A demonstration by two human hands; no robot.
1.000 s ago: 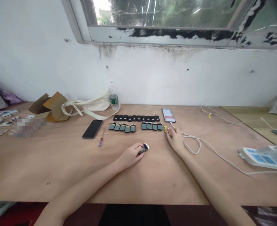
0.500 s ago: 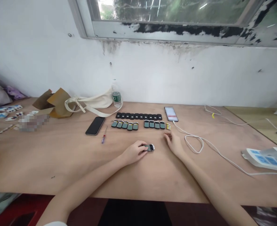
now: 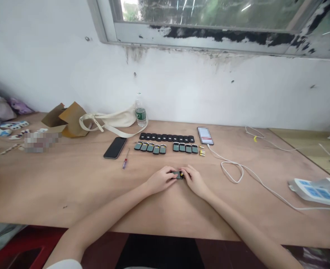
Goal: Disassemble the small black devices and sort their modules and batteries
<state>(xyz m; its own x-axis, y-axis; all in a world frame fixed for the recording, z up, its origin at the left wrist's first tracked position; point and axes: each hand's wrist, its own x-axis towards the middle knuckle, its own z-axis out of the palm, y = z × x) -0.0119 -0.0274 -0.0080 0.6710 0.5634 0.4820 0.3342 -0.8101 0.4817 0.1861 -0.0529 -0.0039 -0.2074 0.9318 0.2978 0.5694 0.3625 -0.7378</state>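
My left hand [image 3: 162,180] is closed on a small black electronic device [image 3: 177,174] with a grey-green panel, keeping it low over the table. From the other side my right hand [image 3: 194,180] pinches a tiny yellow cylinder [image 3: 182,173] at the device's right end. Its fingertips partly hide that end. Farther back lie similar open devices in two groups, a left group [image 3: 150,147] and a right group [image 3: 185,148]. Behind them runs a row of black covers [image 3: 167,138]. A few loose yellow cylinders [image 3: 202,153] lie right of the devices.
A screwdriver [image 3: 125,163] and a dark phone [image 3: 115,148] lie to the left. Behind are a water bottle [image 3: 140,116], a cream bag [image 3: 120,120] and a paper bag [image 3: 74,118]. A white cable [image 3: 254,175] loops across the right side from a second phone [image 3: 205,135].
My right hand has come left and toward me, from near the yellow cylinders to the device, bringing one cylinder. My left hand still holds the device. The view has shifted slightly.
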